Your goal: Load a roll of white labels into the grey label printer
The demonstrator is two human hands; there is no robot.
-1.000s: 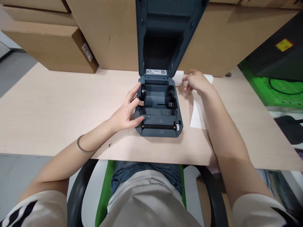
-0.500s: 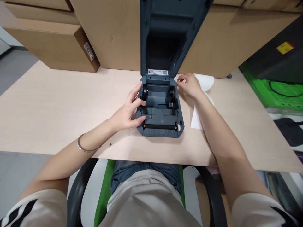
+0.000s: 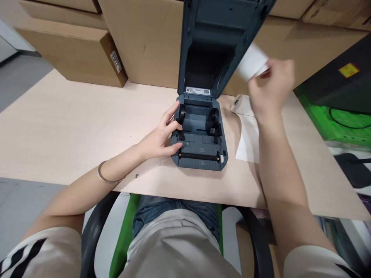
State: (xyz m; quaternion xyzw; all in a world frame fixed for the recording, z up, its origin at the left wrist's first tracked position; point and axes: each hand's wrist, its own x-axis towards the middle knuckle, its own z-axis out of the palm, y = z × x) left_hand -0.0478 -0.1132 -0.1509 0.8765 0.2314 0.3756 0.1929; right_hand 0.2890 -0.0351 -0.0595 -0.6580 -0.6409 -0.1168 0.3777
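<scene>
A dark blue-grey label printer (image 3: 199, 148) stands on the table with its lid (image 3: 213, 50) raised. My left hand (image 3: 162, 137) grips its left side, thumb near the front roller and fingers spread along the edge and the left roll holder. Between the two black roll holders lies a bare bay. To the right of the lid, my right hand (image 3: 271, 88) is raised and blurred, its fingers closed on a piece of white paper (image 3: 252, 63); whether it is a roll or folded is unclear. Below it a white paper roll (image 3: 242, 105) lies with a loose strip trailing toward me.
Large cardboard boxes (image 3: 145, 42) stand along the back of the table (image 3: 72, 131), with a smaller carton (image 3: 84, 58) at the left. At the right are a dark case with a yellow label (image 3: 324, 77) and a green surface (image 3: 342, 121) bearing a black cable.
My right hand has lifted from beside the printer's back right corner, up and to the right, with white paper in it. My left hand has kept its place on the printer.
</scene>
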